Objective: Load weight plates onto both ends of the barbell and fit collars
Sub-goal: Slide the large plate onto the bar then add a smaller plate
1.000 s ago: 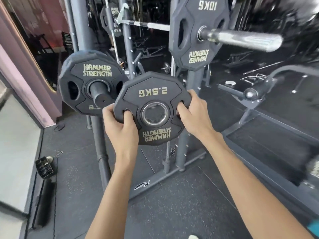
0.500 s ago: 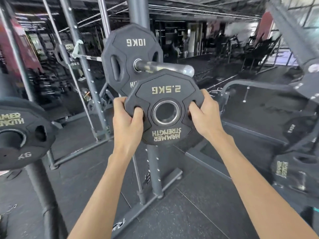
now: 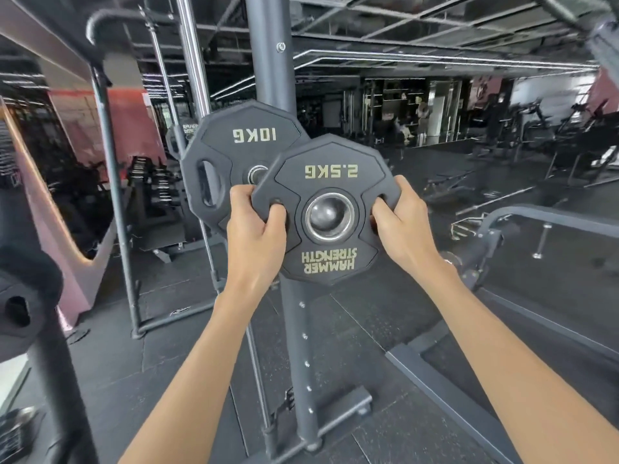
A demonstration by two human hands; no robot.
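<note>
Your left hand (image 3: 256, 236) and right hand (image 3: 402, 229) grasp the small plate (image 3: 330, 155) above a dark speckled floor (image 3: 368, 316), gym machines (image 3: 536, 128) behind.

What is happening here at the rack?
A person grips a 2.5 kg plate with the left hand and the right hand. The plate is held upright in front of the barbell sleeve, whose end shows through its centre hole. A 10 kg plate already sits on that sleeve behind it.

I see open air right of the 10 kg plate (image 3: 234, 152); the 2.5 kg plate (image 3: 330, 155) overlaps its front, the rack upright (image 3: 268, 72) stands behind.
</note>
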